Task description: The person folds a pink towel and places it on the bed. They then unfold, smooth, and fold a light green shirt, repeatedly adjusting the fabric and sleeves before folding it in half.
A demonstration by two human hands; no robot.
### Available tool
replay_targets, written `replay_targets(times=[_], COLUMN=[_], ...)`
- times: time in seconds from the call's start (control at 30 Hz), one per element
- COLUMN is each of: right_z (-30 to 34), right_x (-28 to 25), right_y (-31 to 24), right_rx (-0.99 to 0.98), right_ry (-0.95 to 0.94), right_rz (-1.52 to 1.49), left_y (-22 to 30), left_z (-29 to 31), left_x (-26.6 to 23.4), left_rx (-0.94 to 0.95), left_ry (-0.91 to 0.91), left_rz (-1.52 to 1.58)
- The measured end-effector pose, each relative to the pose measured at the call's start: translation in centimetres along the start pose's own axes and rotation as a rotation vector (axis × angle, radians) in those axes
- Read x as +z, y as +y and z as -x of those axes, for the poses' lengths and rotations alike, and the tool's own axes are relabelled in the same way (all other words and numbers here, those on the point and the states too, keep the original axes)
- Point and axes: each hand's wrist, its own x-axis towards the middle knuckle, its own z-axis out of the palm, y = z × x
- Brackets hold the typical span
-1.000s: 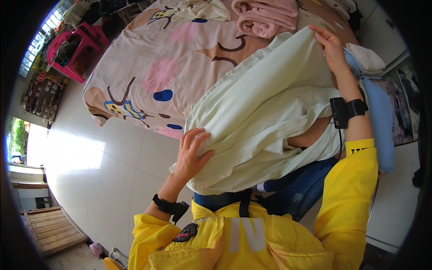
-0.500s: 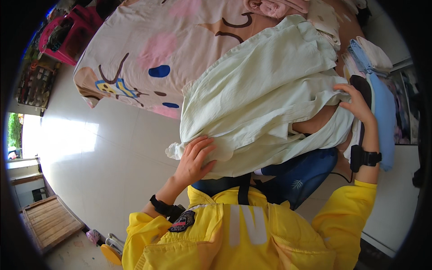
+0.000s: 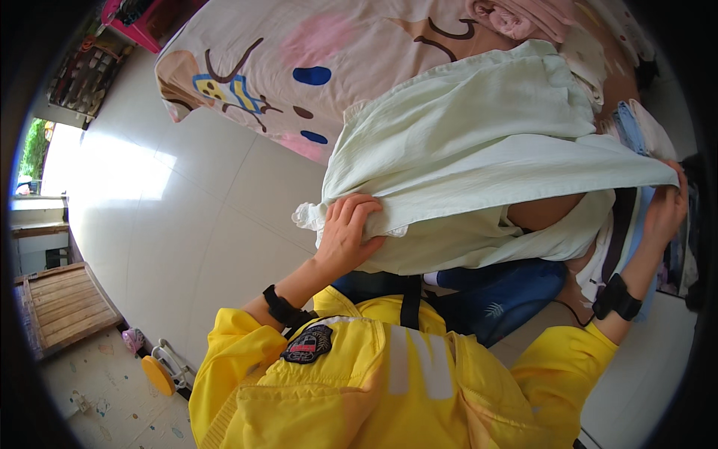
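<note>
A pale green garment (image 3: 456,142) is spread over the near edge of the bed and hangs down in front of me. My left hand (image 3: 350,232) is closed on its left end, close to a small ruffled white edge (image 3: 305,215). At the far right, my right hand (image 3: 666,206) grips the garment's corner, pulling one long edge taut between both hands. Below that stretched edge the cloth gapes, showing a brown patch (image 3: 542,213) of the bed cover. The kind of garment is not plain from its folds.
The bed cover (image 3: 254,45) carries a cartoon print. A rolled pink cloth (image 3: 523,19) lies at its far side, and folded clothes (image 3: 647,127) are stacked at the right. My knee in dark blue (image 3: 501,295) is under the garment. A wooden crate (image 3: 67,307) stands at the left.
My right hand has moved outward to the right with the garment's corner, drawing its edge straight. My left hand stays on the left end. The whole view has shifted a little.
</note>
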Motion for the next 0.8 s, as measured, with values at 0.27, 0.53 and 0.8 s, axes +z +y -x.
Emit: replay_targets(times=[0.27,0.53,0.8], right_z=[-2.2,-5.1,-8.5], right_x=[5.9,11.2,19.5], right_y=[-2.8,3.4,10.9], right_rx=[0.052,0.201,0.404], right_ry=[0.079,-0.136,-0.295], right_rz=[-0.016,-0.013,0.077], left_y=[-0.8,-1.3,-3.4], left_z=[-0.2,-0.5,-0.8], left_x=[-1.6,-5.8,-6.2], left_rx=[0.029,-0.262,-0.423], left_ry=[0.059,0.503,0.488], left_rz=[0.110,0.456,0.468])
